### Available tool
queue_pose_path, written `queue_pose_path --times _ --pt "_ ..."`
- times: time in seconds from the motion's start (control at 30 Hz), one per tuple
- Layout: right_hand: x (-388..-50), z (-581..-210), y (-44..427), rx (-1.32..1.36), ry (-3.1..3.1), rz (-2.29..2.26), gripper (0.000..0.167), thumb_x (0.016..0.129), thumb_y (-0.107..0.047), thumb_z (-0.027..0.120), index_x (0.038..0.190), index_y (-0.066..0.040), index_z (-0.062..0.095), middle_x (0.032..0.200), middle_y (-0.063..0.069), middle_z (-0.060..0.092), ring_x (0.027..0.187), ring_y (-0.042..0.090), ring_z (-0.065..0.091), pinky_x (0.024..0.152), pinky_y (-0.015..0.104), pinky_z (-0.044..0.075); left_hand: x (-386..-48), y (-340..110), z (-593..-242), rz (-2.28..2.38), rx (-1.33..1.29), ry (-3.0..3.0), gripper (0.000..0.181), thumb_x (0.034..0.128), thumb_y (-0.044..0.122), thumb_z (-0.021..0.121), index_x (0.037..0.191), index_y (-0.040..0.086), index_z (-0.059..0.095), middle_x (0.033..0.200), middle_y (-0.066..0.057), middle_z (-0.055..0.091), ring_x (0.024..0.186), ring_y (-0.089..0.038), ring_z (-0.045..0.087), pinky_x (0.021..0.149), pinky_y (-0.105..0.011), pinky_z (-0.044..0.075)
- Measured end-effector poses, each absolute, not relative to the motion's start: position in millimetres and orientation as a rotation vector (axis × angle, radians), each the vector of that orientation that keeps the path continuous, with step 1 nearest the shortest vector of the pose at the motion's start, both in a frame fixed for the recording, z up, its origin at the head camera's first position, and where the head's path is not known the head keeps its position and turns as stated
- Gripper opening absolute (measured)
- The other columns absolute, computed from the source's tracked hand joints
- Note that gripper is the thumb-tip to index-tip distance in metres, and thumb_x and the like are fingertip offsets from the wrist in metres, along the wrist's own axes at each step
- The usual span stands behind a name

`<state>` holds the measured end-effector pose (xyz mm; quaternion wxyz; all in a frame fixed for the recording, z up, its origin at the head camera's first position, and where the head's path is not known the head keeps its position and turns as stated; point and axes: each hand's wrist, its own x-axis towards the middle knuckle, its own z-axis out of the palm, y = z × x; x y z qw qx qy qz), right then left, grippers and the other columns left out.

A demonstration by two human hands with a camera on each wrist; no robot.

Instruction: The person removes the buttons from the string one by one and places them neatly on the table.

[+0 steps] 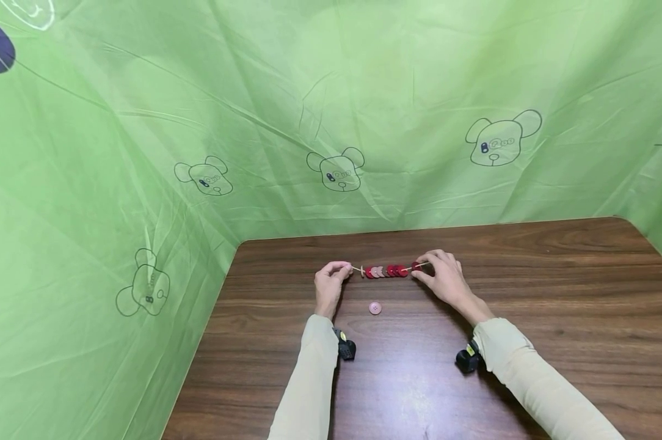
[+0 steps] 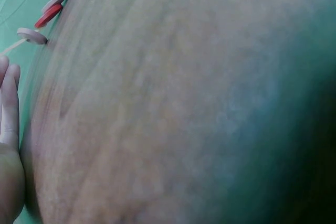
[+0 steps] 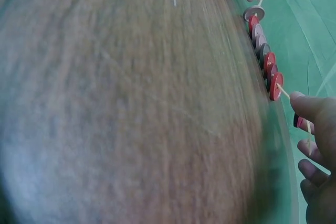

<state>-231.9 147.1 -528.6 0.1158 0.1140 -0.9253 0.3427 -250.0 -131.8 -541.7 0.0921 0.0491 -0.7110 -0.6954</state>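
Red, pink and dark buttons (image 1: 386, 272) are strung on a pale cord (image 1: 356, 269) that runs between the two hands near the far edge of the worktop (image 1: 556, 275), roughly in line with that edge. The left hand (image 1: 332, 284) has its grip at the cord's left end, pinching it between thumb and fingers. The right hand (image 1: 446, 278) has a dark red button (image 1: 416, 266) pinched in its grip, with the cord's tail showing past it among the fingers.

Judged by how things lie, the threading is well along. Some seven buttons overlap in a packed row, and a pale end button (image 1: 362, 271) stands just left of them, also on the cord, with a short bare stretch between it and the left hand. The dark red button appears to be on the cord too, but a gap parts it from the row, so bringing it up against the others looks unfinished.

One loose button (image 1: 375, 308), pink, lies flat on the worktop, off the cord, on the near side of the row and well in from the left edge. It is the only unthreaded one in sight, so it is probably what is left to string. Whether the row touches the worktop or hangs just above it cannot be told.
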Motion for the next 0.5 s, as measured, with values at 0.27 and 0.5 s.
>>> queue_pose_path --times 0.27,0.5 --pt "-232.2 -528.5 150.8 0.321 -2.721 1.018 0.034 0.082 -0.030 0.075 0.107 -0.009 0.065 0.117 0.014 0.059 0.112 0.038 0.046 0.092 0.055 0.032 -250.9 -131.9 -544.7 -2.062 0.144 -2.097 0.012 0.0829 0.009 0.074 0.091 0.000 0.073 0.081 -0.009 0.072 0.073 -0.010 0.068 0.069 -0.021 0.056" --pt "-232.8 -529.0 154.5 0.312 -2.712 1.013 0.033 0.082 -0.028 0.076 0.106 -0.009 0.066 0.116 0.014 0.060 0.110 0.036 0.047 0.091 0.054 0.033 -250.5 -131.7 -543.8 -2.056 0.140 -2.098 0.013 0.0838 0.008 0.073 0.092 -0.002 0.072 0.080 -0.008 0.072 0.072 -0.009 0.067 0.068 -0.022 0.056"
